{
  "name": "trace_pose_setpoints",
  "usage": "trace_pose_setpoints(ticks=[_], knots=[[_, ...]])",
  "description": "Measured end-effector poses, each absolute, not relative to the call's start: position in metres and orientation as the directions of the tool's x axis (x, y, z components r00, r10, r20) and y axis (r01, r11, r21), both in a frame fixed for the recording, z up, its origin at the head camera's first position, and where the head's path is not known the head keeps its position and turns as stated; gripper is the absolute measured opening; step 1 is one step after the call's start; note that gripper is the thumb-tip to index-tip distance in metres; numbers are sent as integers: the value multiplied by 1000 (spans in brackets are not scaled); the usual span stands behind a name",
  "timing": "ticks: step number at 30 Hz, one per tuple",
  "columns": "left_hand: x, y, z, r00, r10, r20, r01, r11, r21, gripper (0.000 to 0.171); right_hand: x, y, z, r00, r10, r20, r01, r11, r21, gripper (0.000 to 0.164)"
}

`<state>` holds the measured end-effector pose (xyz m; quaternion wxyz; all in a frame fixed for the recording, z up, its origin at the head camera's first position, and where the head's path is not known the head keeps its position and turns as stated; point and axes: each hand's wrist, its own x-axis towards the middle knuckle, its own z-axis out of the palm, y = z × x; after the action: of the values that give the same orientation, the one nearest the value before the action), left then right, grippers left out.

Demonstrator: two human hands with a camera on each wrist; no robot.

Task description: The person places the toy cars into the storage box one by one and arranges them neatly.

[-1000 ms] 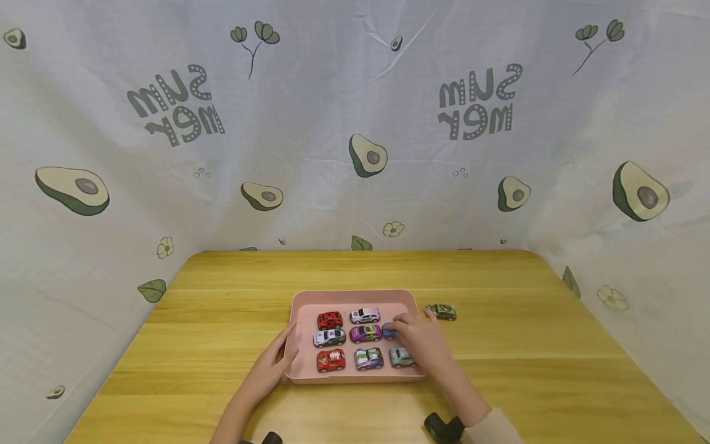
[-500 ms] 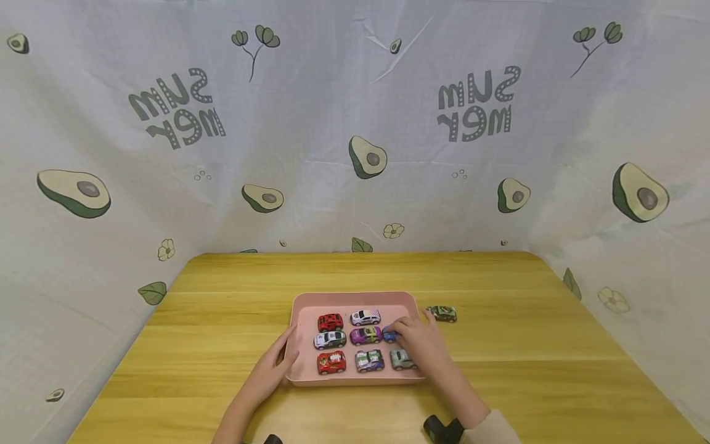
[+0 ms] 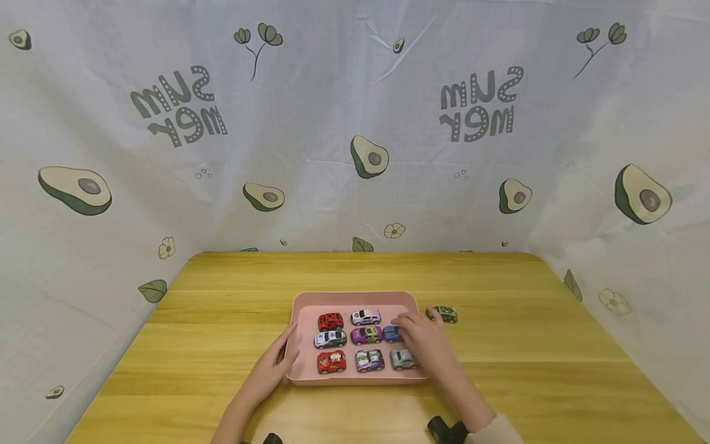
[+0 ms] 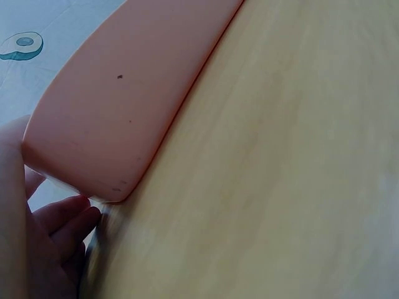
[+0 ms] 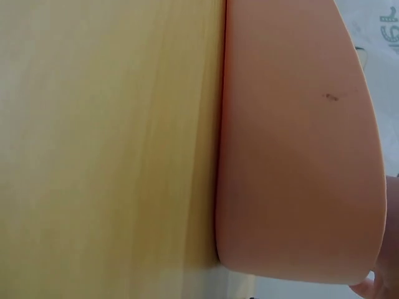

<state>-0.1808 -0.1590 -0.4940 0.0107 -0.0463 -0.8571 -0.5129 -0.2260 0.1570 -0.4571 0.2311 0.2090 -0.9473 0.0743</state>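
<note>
A pink tray (image 3: 355,380) stands on the wooden table, holding rows of small toy cars. My left hand (image 3: 270,367) holds its left side, thumb over the rim and fingers outside the wall; the left wrist view shows these fingers (image 4: 68,221) below the tray's corner. Over the right side, my right hand (image 3: 426,338) has its fingertips just above and beside a blue toy car (image 3: 391,333), whose right end they hide. A purple toy car (image 3: 367,335) sits left of the blue one, and a grey-green toy car (image 3: 403,359) in front of it.
A camouflage-green toy car (image 3: 445,314) lies on the table (image 3: 543,370) beyond the tray's right edge. More toy cars, such as a red one (image 3: 331,362) and a white one (image 3: 365,317), fill the tray. A patterned curtain (image 3: 310,123) hangs behind.
My right hand has drawn slightly to the right, and more of the blue toy car shows. The car stays in its place. My left hand keeps its hold on the tray.
</note>
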Motion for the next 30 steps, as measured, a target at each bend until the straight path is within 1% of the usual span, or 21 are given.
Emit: trace_pose_setpoints(ticks=[3, 8, 12, 15, 22, 30], knots=[[-181, -159, -494, -995, 71, 67, 92, 470, 878, 55, -226, 159, -454, -818, -326, 474, -410, 908, -83, 22], [-182, -160, -495, -995, 75, 67, 94, 473, 876, 55, -227, 165, -451, -837, -269, 477, -370, 920, -130, 30], [-182, -159, -495, -995, 75, 66, 94, 476, 875, 55, -228, 173, -450, -837, -224, 499, -350, 920, -175, 35], [-182, -160, -495, -995, 73, 64, 91, 472, 877, 55, -230, 180, -450, -838, -201, 507, -333, 925, -184, 38], [-182, -160, -494, -995, 76, 59, 87, 460, 884, 56, -234, 194, -451, -882, -148, 447, -269, 938, -220, 40], [-182, -160, -495, -995, 78, 66, 95, 453, 886, 55, -242, 209, -456, -908, -103, 406, -221, 941, -255, 40]])
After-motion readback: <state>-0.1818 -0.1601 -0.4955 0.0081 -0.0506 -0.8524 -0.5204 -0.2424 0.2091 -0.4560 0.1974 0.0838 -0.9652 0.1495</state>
